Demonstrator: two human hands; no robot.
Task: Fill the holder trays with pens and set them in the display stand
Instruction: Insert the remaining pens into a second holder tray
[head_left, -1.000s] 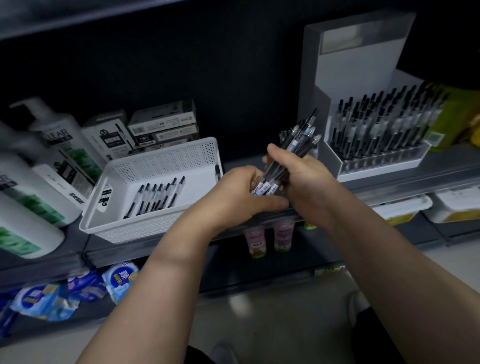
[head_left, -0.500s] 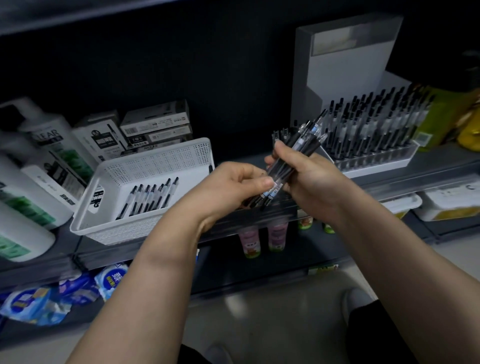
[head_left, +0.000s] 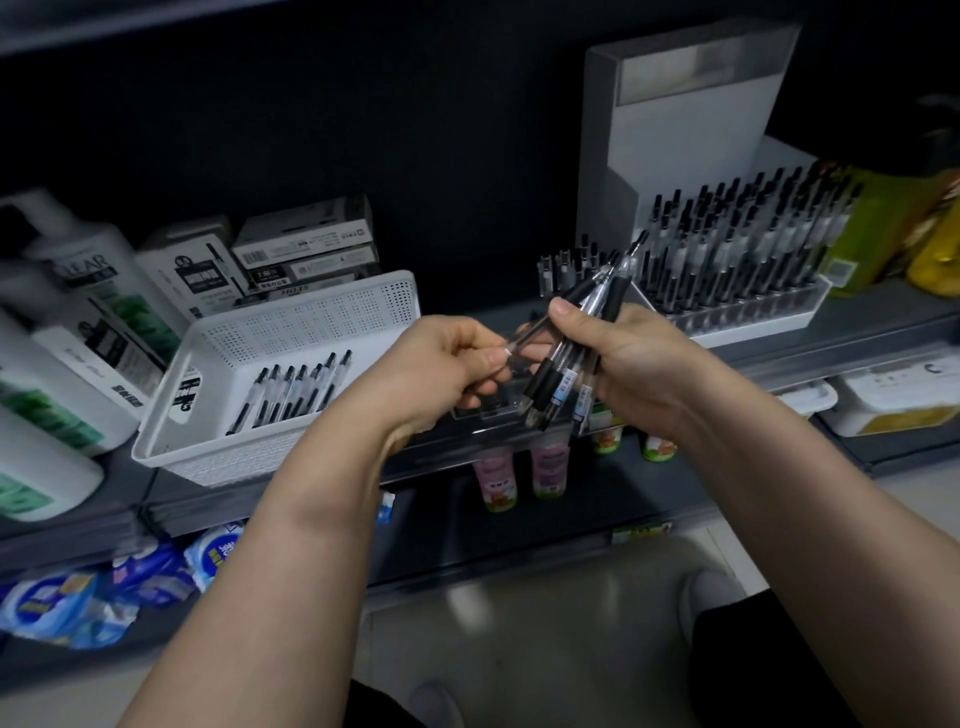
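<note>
My right hand grips a bundle of black-and-clear pens above the shelf edge, tips pointing down-left. My left hand pinches the lower end of one pen from that bundle. Just below the hands lies a clear holder tray on the shelf edge, partly hidden. A white perforated basket to the left holds several more pens. At the right, the white display stand carries a tray full of upright pens. A few pens stand left of the stand.
Large shampoo bottles crowd the left of the shelf. Pen boxes are stacked behind the basket. Yellow-green packets sit at the far right. Small bottles and blue packets fill the lower shelves.
Both hands have lifted slightly, and my left hand has moved from under the bundle to pinching a single pen, drawing it out to the left.
</note>
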